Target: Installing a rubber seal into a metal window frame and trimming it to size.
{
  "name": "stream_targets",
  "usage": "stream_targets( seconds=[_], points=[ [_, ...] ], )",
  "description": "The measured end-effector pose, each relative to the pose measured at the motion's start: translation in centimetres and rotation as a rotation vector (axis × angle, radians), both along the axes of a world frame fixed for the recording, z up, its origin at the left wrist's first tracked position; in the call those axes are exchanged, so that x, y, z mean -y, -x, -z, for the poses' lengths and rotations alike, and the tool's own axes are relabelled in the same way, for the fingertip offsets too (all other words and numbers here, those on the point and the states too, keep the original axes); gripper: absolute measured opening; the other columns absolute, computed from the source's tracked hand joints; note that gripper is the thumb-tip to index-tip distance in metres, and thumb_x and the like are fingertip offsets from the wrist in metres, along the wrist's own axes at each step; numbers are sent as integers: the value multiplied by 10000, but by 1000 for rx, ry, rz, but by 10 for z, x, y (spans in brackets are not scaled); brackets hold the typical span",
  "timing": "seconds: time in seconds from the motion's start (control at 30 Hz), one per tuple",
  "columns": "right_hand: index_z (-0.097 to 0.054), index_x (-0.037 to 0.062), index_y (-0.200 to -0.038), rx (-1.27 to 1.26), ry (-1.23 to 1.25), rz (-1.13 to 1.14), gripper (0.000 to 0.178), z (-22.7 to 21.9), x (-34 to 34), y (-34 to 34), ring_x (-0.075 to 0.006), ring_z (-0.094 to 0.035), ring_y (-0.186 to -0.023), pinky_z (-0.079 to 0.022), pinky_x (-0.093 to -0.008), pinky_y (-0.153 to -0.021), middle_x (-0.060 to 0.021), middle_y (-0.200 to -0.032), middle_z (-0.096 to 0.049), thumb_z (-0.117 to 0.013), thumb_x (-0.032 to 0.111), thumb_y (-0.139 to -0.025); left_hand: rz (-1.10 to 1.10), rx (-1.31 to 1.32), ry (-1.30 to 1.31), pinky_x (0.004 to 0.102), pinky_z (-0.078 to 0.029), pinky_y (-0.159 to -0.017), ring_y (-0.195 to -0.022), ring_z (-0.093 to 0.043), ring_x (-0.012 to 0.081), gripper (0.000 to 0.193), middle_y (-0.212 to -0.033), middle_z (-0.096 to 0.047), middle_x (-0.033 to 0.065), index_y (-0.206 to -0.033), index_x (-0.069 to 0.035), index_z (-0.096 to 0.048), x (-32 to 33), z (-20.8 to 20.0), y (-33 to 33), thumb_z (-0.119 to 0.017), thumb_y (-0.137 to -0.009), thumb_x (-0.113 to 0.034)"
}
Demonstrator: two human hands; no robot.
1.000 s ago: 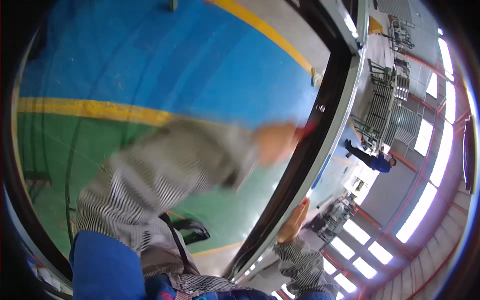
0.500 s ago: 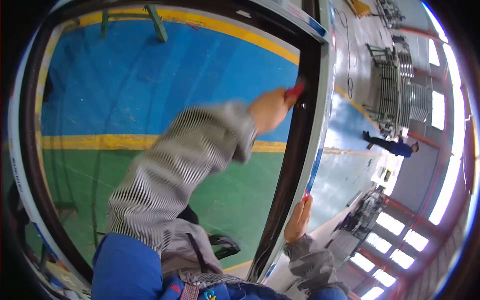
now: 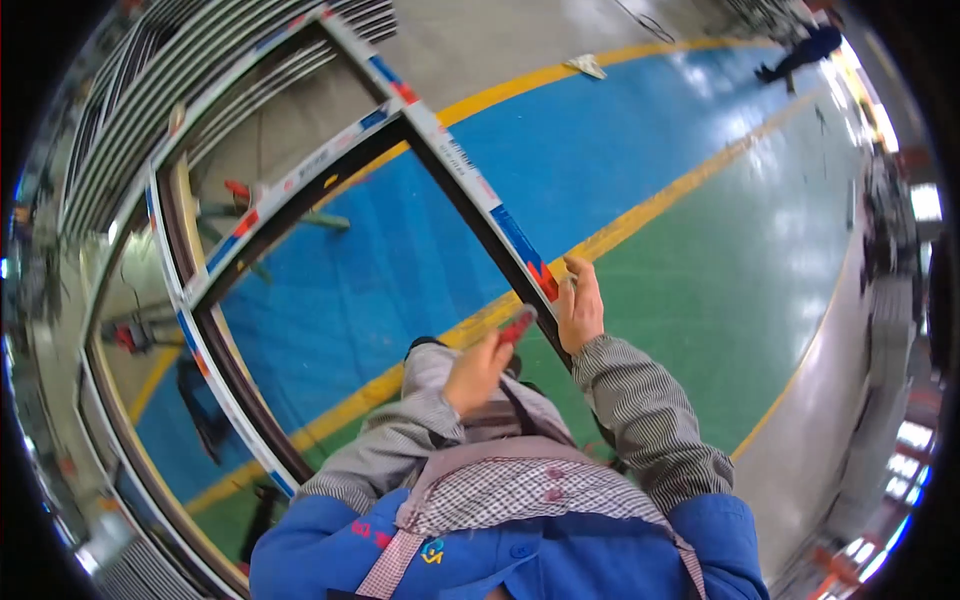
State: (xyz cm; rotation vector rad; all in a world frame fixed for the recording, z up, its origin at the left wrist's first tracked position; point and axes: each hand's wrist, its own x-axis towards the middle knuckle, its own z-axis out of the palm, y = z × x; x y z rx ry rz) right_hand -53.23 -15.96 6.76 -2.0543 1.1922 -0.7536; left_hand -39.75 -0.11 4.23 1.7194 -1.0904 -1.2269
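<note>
A large window-like frame with a dark inner face and white, blue and red protective film stands in front of me. My left hand is closed around a small red-handled tool. The tool's greyish tip is close to the dark inner side of the frame's right bar; its exact kind is too blurred to tell. On the outer side of that same bar, my right hand lies against the film with its fingers stretched out, holding nothing.
Further bars and a crosspiece of the framework extend to the left. Stacked metal profiles lie at the far left. A green trestle leg shows through the frame. Crumpled white material lies on the floor. A person is at the far right.
My view has turned left, so more of the framework shows. My left hand has come back toward my body with the red-handled tool. My right hand is still at the bar.
</note>
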Motion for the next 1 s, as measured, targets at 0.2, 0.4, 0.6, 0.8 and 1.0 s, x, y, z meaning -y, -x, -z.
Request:
stream_targets(
  seconds=[0.2,0.4,0.6,0.8,1.0],
  points=[
    [-420,-23,-1284,191,213,297,466,-46,-36,-9,-380,-487,-1186,-379,-415,-1020,-231,-1269,-485,-577,87,-859,297,3,316,269,-415,-736,-835,-504,153,235,-918,-520,61,-1055,-13,-578,81,-65,-82,-524,-959,-221],
    [-316,-2,-1393,809,-201,562,601,-29,-129,-106,-215,-585,-1034,-460,-329,-914,-167,-1209,-530,-604,50,-868,976,-207,203,324,-478,-736,-903,-586,223,208,-969,-547,98,-1062,-31,-634,128,-99,-94,-599,-881,-127],
    [-491,38,-1213,1180,-505,1343,309,32,-169,-158,-87,-501,-501,-411,-228,-462,-21,-677,-545,-515,231,-972,1349,647,1005,433,-456,-904,-1035,-566,367,587,-1132,-590,169,-1293,-65,-474,202,-83,-81,-719,-774,-189],
    [-494,49,-1048,1494,-192,1433,305,59,-153,-120,-101,-482,-475,-407,-256,-408,-22,-676,-518,-450,347,-996,1588,769,809,398,-504,-801,-987,-617,351,555,-1183,-599,181,-1337,-105,-432,229,-48,-85,-664,-848,-226],
    [-488,62,-974,1217,-159,1668,279,54,-89,-176,-122,-457,-424,-369,-283,-366,-26,-606,-492,-447,338,-983,1535,798,820,415,-499,-796,-941,-627,375,489,-1079,-643,183,-1317,-126,-451,216,-49,-80,-625,-868,-213]
  ],
)
